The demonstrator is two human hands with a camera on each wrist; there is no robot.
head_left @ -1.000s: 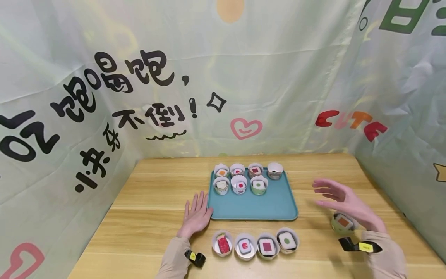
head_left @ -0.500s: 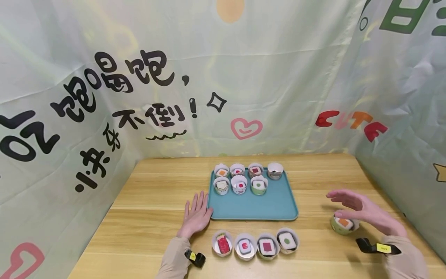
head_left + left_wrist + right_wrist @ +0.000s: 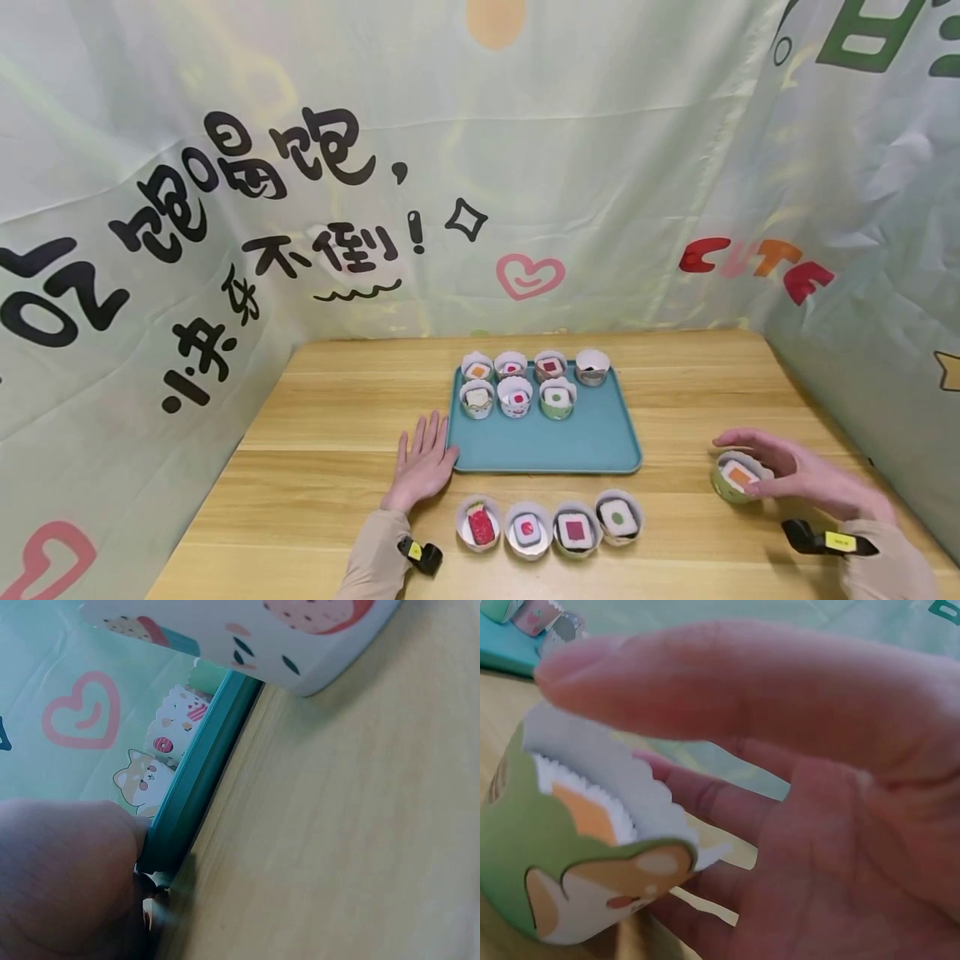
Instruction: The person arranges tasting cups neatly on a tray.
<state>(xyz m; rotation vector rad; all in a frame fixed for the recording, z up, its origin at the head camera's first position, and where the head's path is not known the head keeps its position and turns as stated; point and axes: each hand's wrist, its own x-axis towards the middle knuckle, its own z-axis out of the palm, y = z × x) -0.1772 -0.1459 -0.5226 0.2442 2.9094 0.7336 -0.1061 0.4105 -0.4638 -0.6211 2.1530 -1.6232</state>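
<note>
In the head view my right hand (image 3: 806, 475) is around a green paper baking cup (image 3: 726, 487) with a white, orange-centred cake piece (image 3: 740, 476) in it. The thumb is on the near side and the fingers are behind. The right wrist view shows the thumb (image 3: 705, 682) over the dog-patterned cup (image 3: 525, 847), the fingers beyond its scalloped rim; firm contact cannot be made out. My left hand (image 3: 422, 471) lies flat, fingers spread, its thumb at the left edge of the blue tray (image 3: 547, 450).
Two rows of filled paper cups (image 3: 515, 398) stand on the tray's back half. Several more, including one with a red piece (image 3: 480, 525), line the wooden table (image 3: 322, 467) in front of it. A printed curtain (image 3: 600, 167) closes off the back and sides.
My right hand has moved right and down, from above the table onto the green cup, and its fingers have come around it. My left hand has stayed in place.
</note>
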